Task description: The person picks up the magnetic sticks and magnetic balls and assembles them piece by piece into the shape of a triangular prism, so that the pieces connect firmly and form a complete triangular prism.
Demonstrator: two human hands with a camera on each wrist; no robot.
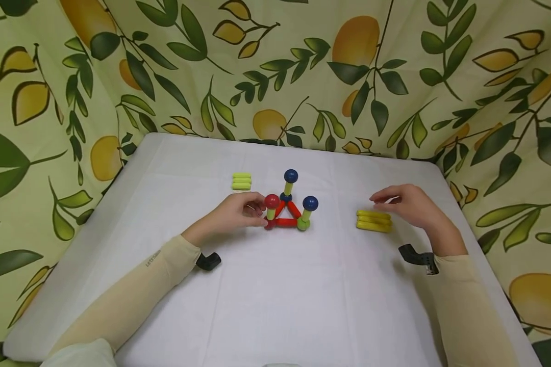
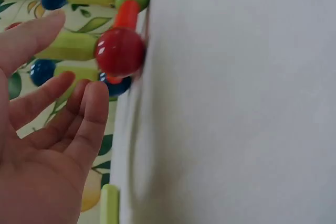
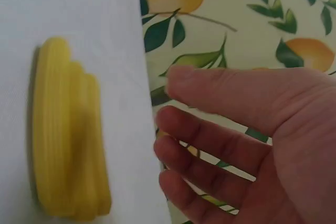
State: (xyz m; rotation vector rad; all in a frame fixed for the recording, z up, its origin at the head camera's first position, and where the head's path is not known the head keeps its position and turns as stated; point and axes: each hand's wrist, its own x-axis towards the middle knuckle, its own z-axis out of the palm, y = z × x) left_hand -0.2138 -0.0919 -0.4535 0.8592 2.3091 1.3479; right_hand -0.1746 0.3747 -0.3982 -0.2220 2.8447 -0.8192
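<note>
Nearby, lime rods (image 1: 241,180) lie beyond the left hand (image 1: 240,210).

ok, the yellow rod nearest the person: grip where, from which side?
Probably a pinch at mid-length on the front yellow rod, from above and the person's side: it lies flat, its near long side is free, while the other two yellow rods sit close behind, leaving little finger room there.
</note>
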